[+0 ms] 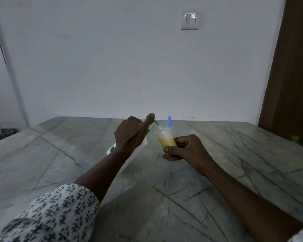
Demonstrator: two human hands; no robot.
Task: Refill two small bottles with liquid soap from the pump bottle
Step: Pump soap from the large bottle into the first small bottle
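Left hand [129,135] grips tilted pump bottle [138,149], thumb on pump, so its green spout [157,124] meets the small bottle [165,139] held by the right hand [185,149].

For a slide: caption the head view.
The left hand tilts the pump bottle, its green nozzle at the small bottle gripped by the right hand.

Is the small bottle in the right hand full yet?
Partly full: yellowish soap fills most of the small bottle; the part near its mouth looks clear.
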